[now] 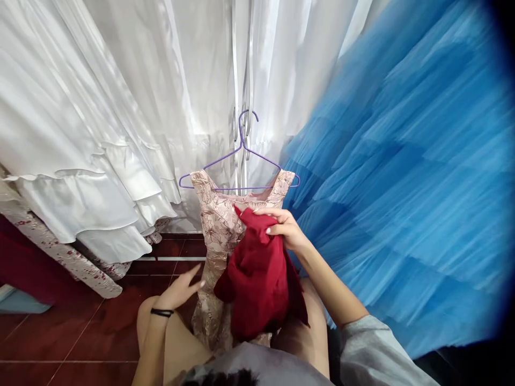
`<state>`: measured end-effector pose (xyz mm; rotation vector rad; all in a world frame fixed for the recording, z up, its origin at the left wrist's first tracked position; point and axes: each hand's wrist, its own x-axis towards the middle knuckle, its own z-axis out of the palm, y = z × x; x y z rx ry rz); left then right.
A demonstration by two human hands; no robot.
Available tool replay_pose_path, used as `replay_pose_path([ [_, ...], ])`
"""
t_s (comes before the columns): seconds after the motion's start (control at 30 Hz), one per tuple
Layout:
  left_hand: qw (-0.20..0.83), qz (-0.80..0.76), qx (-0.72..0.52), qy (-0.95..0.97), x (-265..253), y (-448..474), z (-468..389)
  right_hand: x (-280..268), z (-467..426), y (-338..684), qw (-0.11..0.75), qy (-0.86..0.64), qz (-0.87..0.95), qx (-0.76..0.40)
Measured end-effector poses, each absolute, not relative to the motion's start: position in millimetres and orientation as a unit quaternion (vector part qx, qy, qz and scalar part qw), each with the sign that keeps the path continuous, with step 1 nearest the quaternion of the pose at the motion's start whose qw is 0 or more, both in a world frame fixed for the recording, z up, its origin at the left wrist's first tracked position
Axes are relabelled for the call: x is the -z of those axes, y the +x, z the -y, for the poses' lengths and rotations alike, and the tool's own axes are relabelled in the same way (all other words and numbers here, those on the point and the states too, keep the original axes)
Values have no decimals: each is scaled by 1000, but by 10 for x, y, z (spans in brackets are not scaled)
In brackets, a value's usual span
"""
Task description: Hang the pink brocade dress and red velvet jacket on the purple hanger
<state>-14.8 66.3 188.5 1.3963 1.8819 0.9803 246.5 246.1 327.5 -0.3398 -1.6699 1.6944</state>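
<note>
A bunched dark red cloth (257,284) hangs from my right hand (284,228), its upper edge pinched between thumb and fingers. Behind it, a pale pink dress (219,225) with a floral pattern hangs by its shoulder straps on a purple hanger (221,160). The red cloth covers much of the dress front. My left hand (183,287), with a black band at the wrist, is beside the lower part of the dress. Its fingers are apart and it holds nothing; I cannot tell whether a fingertip touches the dress.
White ruffled fabric (100,198) hangs at the left and back. Layered blue tulle (402,187) fills the right side. Patterned and dark red fabrics, including a floral piece (80,268), hang low at the left above a red tiled floor (96,343). My knees flank the dress.
</note>
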Motion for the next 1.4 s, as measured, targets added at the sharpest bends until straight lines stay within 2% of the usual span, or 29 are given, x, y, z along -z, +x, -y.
replay_pose_path([
  [0.07,273,-644,-421,578,-2122,25,-835,-3283,-2336,2386,283,-101,697,-651],
  [0.13,269,-564,-476,619,-2418,241,-1036,-3305,-2213,2330,247,-80,740,-620],
  [0.2,315,-522,-476,634,-2706,424,-1207,-3324,-2126,2314,266,-81,771,-572],
  [0.27,344,-524,-458,631,-2940,526,-1310,-3313,-2096,2341,328,-111,779,-522],
  [0.33,311,-538,-470,627,-3110,555,-1338,-3250,-2127,2396,381,-156,773,-482],
  [0.4,233,-546,-498,632,-3235,553,-1306,-3120,-2205,2454,373,-170,777,-477],
  [0.43,195,-546,-503,641,-3288,553,-1276,-3023,-2253,2476,337,-157,784,-498],
  [0.57,76,-548,-508,660,-3456,543,-1134,-2440,-2428,2500,87,-67,803,-585],
  [0.63,25,-569,-523,634,-3511,479,-1077,-2135,-2470,2496,42,-78,822,-563],
  [0.73,-46,-605,-517,604,-3560,274,-997,-1992,-2517,2560,64,-133,852,-503],
  [0.8,-91,-606,-500,612,-3591,100,-916,-2218,-2580,2686,101,-184,885,-416],
  [0.9,-248,-573,-527,577,-3655,-144,-745,-2850,-2690,2972,213,-291,907,-220],
  [1.0,-400,-567,-576,432,-3691,-355,-634,-3283,-2718,3190,339,-364,867,-42],
  [1.07,-382,-600,-588,385,-3656,-504,-677,-3310,-2728,3226,316,-396,862,21],
  [1.17,-185,-676,-521,487,-3542,-757,-884,-3220,-2835,3216,143,-429,891,-23],
  [1.23,-78,-700,-448,550,-3502,-909,-1015,-3299,-2944,3234,113,-447,886,-47],
  [1.3,-116,-704,-435,550,-3545,-1005,-1073,-3519,-3021,3252,202,-450,870,-18],
  [1.4,-300,-675,-471,482,-3700,-1036,-1041,-3820,-3026,3190,355,-422,833,39],
])
